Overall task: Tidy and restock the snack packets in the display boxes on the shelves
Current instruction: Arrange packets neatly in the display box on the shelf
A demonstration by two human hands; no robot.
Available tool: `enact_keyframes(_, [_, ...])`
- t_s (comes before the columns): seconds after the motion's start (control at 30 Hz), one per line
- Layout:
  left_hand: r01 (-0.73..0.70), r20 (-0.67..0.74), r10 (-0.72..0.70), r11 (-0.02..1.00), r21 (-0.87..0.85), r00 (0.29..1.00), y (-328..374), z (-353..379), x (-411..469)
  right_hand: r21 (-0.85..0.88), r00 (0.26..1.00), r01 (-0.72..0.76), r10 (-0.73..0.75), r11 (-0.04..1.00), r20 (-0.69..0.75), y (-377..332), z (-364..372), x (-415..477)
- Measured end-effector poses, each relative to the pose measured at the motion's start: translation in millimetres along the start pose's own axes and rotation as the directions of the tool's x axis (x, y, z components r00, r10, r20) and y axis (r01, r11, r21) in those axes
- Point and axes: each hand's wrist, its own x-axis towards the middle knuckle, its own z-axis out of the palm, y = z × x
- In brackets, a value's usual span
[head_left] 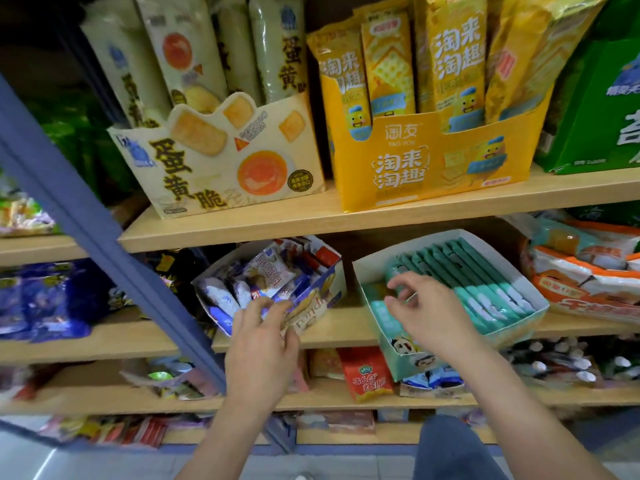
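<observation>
On the middle shelf a white display box [332, 268] holds loose blue-and-white wafer packets [266, 271] lying jumbled. My left hand [263, 337] grips this box's front edge, fingers curled over the rim. To its right a white and teal display box [367, 268] holds several teal packets [485, 289] in a neat row. My right hand [426, 306] hovers over that box's front left part, fingers loosely curled beside the nearest teal packet; whether they touch it I cannot tell.
The shelf above carries a cream egg-yolk cracker box [221, 161], a yellow cracker box [433, 164] and a green box [595, 109]. Orange-and-white bags [585, 271] lie at right, blue bags [41, 296] at left. A blue upright post [104, 237] crosses diagonally. A red bag [367, 374] stands below.
</observation>
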Motion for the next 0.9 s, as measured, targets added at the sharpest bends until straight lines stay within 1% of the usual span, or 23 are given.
enact_keyframes(0.03, [0.058,0.004,-0.059,0.997,0.056,0.998,-14.7,-2.1,-1.1,0.047,0.999,0.05,-0.049,0.998,-0.01,-10.9,9.3,-5.7])
enact_keyframes(0.1, [0.133,0.084,-0.146,0.981,0.141,0.986,-41.6,-2.7,-3.2,0.15,0.995,0.101,-0.104,0.983,0.009,-31.2,29.6,-15.1])
enact_keyframes(0.17, [0.14,0.188,-0.166,0.98,0.142,0.968,-59.5,1.0,-4.9,0.203,0.988,0.127,-0.141,0.971,0.058,-45.3,50.5,-19.0])
enact_keyframes(0.23, [0.103,0.206,-0.116,0.992,0.073,0.972,-67.4,3.9,-7.6,0.218,0.981,0.125,-0.153,0.968,0.117,-53.6,70.4,-19.1])
enact_keyframes(0.37, [0.05,0.147,-0.047,0.999,-0.018,0.988,-58.6,6.5,-17.7,0.293,0.973,0.059,-0.121,0.954,0.197,-61.7,103.8,-19.4])
enact_keyframes(0.47, [-0.02,0.073,0.031,0.989,-0.147,0.997,-38.5,9.3,-33.3,0.377,0.981,-0.014,-0.06,0.926,0.184,-63.2,120.6,-18.8])
enact_keyframes(0.53, [-0.034,0.08,0.057,0.966,-0.257,0.995,-27.1,11.8,-40.1,0.408,0.987,-0.053,-0.015,0.911,0.162,-63.9,123.9,-17.8])
enact_keyframes(0.63, [0.011,0.145,0.054,0.91,-0.414,0.988,-22.5,10.8,-42.1,0.387,0.988,-0.086,0.029,0.918,0.153,-59.0,124.9,-14.9])
enact_keyframes(0.67, [0.017,0.141,0.054,0.889,-0.458,0.988,-23.0,8.3,-41.9,0.373,0.987,-0.088,0.029,0.924,0.16,-57.9,124.2,-15.2])
enact_keyframes(0.73, [0.021,0.083,0.025,0.858,-0.513,0.996,-28.6,-2.3,-40.1,0.326,0.985,-0.07,0.013,0.943,0.175,-57.4,122.0,-18.0])
enact_keyframes(0.77, [0.021,0.033,-0.005,0.862,-0.507,0.999,-35.6,-8.2,-37.3,0.298,0.984,-0.058,0.003,0.953,0.179,-58.1,120.4,-20.6])
enact_keyframes(0.83, [0.056,-0.055,-0.088,0.905,-0.422,0.995,-58.1,-17.7,-27.8,0.223,0.982,-0.024,-0.019,0.974,0.188,-61.1,115.7,-26.8])
enact_keyframes(0.9, [0.145,-0.05,-0.168,0.941,-0.305,0.985,-85.0,-22.5,-17.7,0.129,0.968,0.012,-0.044,0.992,0.249,-65.7,113.2,-32.2])
